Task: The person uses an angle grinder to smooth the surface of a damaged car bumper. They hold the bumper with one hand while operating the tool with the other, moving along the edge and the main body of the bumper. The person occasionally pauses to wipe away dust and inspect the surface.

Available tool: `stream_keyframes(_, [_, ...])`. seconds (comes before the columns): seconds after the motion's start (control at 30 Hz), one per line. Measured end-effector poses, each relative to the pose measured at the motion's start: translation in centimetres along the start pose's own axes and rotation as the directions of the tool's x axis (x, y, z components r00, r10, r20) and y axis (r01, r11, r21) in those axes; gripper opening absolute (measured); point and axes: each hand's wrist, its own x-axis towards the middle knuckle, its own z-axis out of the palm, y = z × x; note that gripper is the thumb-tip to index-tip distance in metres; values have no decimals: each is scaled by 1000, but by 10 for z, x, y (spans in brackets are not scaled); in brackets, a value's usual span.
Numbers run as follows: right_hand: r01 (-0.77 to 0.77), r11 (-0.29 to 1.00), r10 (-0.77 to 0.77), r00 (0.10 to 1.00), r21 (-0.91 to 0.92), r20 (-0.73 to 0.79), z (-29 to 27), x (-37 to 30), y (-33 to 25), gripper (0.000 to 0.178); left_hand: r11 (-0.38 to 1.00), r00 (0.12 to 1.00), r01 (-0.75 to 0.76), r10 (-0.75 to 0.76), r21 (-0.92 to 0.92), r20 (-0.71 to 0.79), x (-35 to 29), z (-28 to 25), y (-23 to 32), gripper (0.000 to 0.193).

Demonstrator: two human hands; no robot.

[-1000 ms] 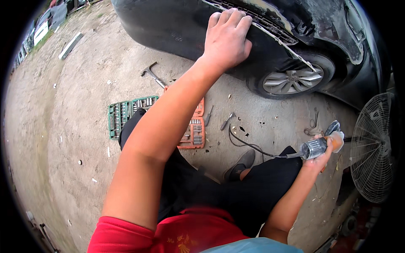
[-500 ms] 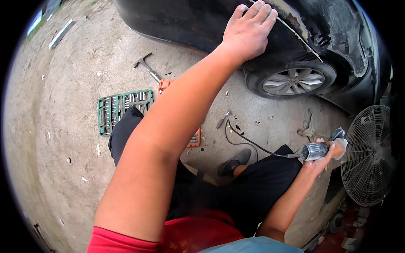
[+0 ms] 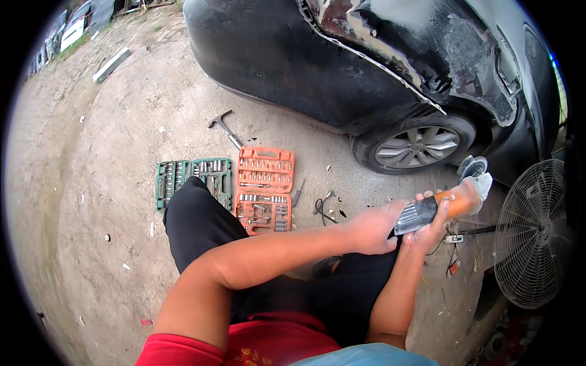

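While the orange-and-black grinder (image 3: 459,200) lies right of centre in the frame, my right hand (image 3: 429,230) is clamped round its body from beneath, probably to bear the weight and keep the disc (image 3: 473,167) pointing away from me. My left hand (image 3: 373,229) meets its rear end, though I cannot tell whether those fingers close; my left forearm (image 3: 284,255) crosses nearly level, my right forearm (image 3: 397,290) rises steeply from the lower edge.
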Motion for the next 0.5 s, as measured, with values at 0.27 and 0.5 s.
stream_keyframes(0.27, [-82,997,78,978,13,193,29,-18,23,50,974,982,171,-155,152,-108,-7,-27,10,72])
stream_keyframes(0.5, [-309,942,272,933,135,236,33,-18,26,45,972,961,195,-163,131,-223,-25,-18,-3,68])
